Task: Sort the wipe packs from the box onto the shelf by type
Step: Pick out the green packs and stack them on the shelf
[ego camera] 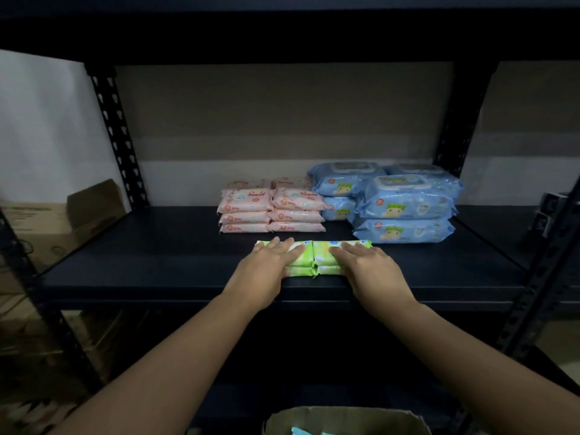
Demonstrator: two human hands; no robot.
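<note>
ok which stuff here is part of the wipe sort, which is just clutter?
Job: green packs under left hand and right hand; pink packs; blue packs; shelf; box.
Clutter: cardboard boxes at left.

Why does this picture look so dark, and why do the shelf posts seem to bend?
Head view: dim light, so the black metal shelf loses detail, while the green wipe packs, pink wipe packs and blue wipe packs stay readable. The wide-angle lens slants the side posts outward. The cardboard box at the bottom edge is soft and shadowed.
</note>
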